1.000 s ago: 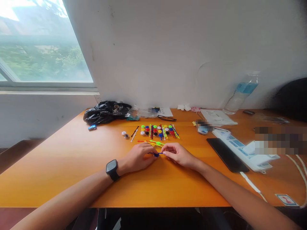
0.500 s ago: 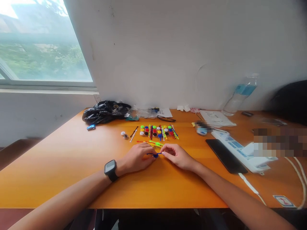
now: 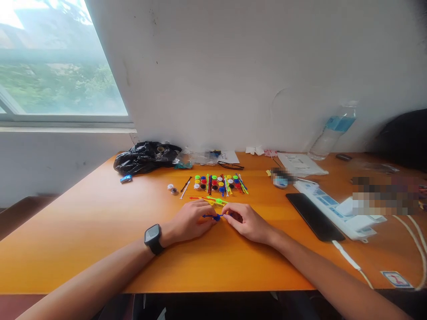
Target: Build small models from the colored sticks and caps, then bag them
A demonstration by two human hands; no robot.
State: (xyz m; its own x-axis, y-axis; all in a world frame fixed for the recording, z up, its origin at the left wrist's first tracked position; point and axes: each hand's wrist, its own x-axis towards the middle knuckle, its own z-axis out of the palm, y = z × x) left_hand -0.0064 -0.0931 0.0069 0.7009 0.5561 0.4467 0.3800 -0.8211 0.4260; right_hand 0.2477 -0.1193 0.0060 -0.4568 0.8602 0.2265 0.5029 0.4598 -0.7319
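The left hand [image 3: 193, 220] and right hand [image 3: 249, 222] pinch 1 blue arrow-shaped piece [image 3: 216, 218] between their fingers [image 3: 232, 207].

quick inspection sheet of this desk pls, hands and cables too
surface: brown wooden table
parts: blue piece with an arrow end; coloured round pieces and thin sticks beyond it
clutter: black plastic bag, black phone, power strip, clear bottle
hands: right hand pinches the blue piece's right end; left hand at its other side, grip hard to see
cables: white cable at the phone's near end; pale cord at right
surroundings: pale wall, window at left
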